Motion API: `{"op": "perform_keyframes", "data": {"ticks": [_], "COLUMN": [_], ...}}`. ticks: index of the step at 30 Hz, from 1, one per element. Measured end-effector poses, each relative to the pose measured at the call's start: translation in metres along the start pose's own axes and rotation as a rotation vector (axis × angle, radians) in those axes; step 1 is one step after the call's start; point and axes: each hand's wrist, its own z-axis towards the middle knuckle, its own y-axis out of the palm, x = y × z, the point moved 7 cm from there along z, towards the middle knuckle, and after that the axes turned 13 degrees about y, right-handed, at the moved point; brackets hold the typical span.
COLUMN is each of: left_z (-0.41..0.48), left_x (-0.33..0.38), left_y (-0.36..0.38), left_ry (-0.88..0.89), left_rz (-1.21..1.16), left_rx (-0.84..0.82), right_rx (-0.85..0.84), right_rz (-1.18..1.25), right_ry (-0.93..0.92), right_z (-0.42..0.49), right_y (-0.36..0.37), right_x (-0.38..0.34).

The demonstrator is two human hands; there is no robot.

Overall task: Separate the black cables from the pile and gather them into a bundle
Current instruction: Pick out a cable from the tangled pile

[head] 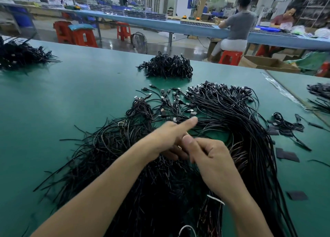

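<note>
A large loose pile of black cables [223, 122] with USB plugs spreads over the green table [71, 97] in front of me. My left hand [167, 137] hovers over the pile's middle, index finger stretched out, the other fingers curled down into the cables; what they hold is hidden. My right hand [209, 154] sits right beside it, thumb and fingers curled, pinching thin cable strands. The two hands touch. A tighter heap of black cables [167, 67] lies farther back on the table.
More black cable heaps lie at the far left [19, 54] and at the right edge [319, 92]. A small cable coil [287, 125] and dark flat pieces [287, 155] lie to the right. Behind the table are red stools [84, 38], a fan and seated people.
</note>
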Motion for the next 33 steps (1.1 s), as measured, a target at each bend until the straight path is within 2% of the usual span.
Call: {"op": "perform_keyframes", "data": {"ticks": [1,3,6,8,11,13,16,18,20,22,25,26,28,29,33], "left_z": [0.000,0.003,0.002,-0.010,-0.040,-0.061,-0.091,-0.098,-0.087,-0.071,-0.055,-0.052,-0.045,-0.043,-0.043], "left_x": [-0.001,0.000,0.012,0.020,0.035,0.046,0.056,0.053,0.039,0.025,0.008,0.004,0.002,0.003,0.009], "left_y": [0.011,0.022,0.019,0.010,0.004,0.015,0.050,0.054,0.044,0.029,0.011,0.008,0.006,0.006,-0.017], "left_ry": [-0.049,-0.065,0.124,0.225,0.345,0.417,0.457,0.433,0.376,0.272,0.061,0.032,0.083,0.134,0.289], "left_rz": [-0.030,-0.098,0.004,0.080,-0.045,-0.058,0.052,0.120,0.233,0.302,-0.045,-0.180,-0.395,-0.468,-0.615], "left_rx": [-0.069,-0.101,-0.062,-0.057,-0.133,-0.316,-0.755,-0.850,-0.726,-0.483,-0.124,-0.064,-0.023,-0.016,0.222], "right_rx": [-0.081,-0.251,-0.455,-0.344,0.059,0.060,-0.020,0.048,0.079,0.018,-0.207,-0.336,-0.572,-0.607,-0.328], "right_rz": [-0.044,-0.179,-0.192,-0.019,0.096,0.148,0.318,0.360,0.331,0.193,-0.111,-0.149,-0.149,-0.121,-0.021], "right_ry": [-0.016,-0.002,0.141,0.243,0.391,0.476,0.472,0.392,0.273,0.161,0.031,0.010,-0.020,-0.023,0.048], "right_z": [-0.002,-0.008,-0.020,-0.016,-0.004,0.000,0.003,0.005,0.003,-0.002,-0.016,-0.023,-0.040,-0.044,-0.030], "right_y": [0.006,0.013,0.004,-0.017,-0.047,-0.036,-0.014,-0.017,-0.023,-0.024,-0.008,0.002,0.022,0.025,0.007], "right_x": [-0.002,-0.002,-0.001,0.002,0.025,0.033,0.032,0.027,0.017,0.001,-0.022,-0.029,-0.039,-0.042,-0.036]}}
